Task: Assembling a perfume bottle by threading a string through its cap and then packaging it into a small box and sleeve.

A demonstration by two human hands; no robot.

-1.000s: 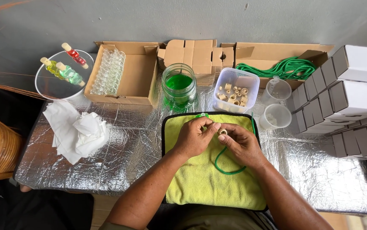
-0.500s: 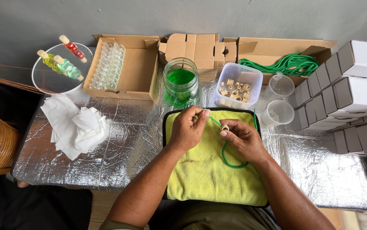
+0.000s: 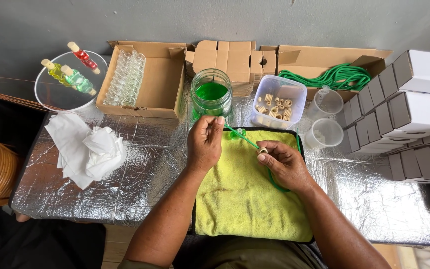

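My left hand (image 3: 205, 143) pinches the end of a green cord (image 3: 242, 137) and holds it up over the yellow cloth (image 3: 240, 199). My right hand (image 3: 284, 164) grips a small beige ring bead (image 3: 262, 150) that sits on the cord, with the rest of the cord looping under that hand (image 3: 273, 179). A small green glass bottle (image 3: 238, 133) lies on the cloth's far edge between my hands. Just beyond stand a jar of green liquid (image 3: 211, 98) and a clear tub of beige beads (image 3: 277, 103).
An open carton holds rows of clear bottles (image 3: 125, 77); a round tray (image 3: 55, 92) carries three coloured bottles. More green cord (image 3: 332, 77) lies in a box at the back. Two plastic cups (image 3: 323, 119), stacked white boxes (image 3: 409, 104) on the right, crumpled white cloth (image 3: 92, 149) left.
My left hand has drawn the cord end up and away to the left, so the cord now stretches taut between the hands. The right hand keeps the bead.
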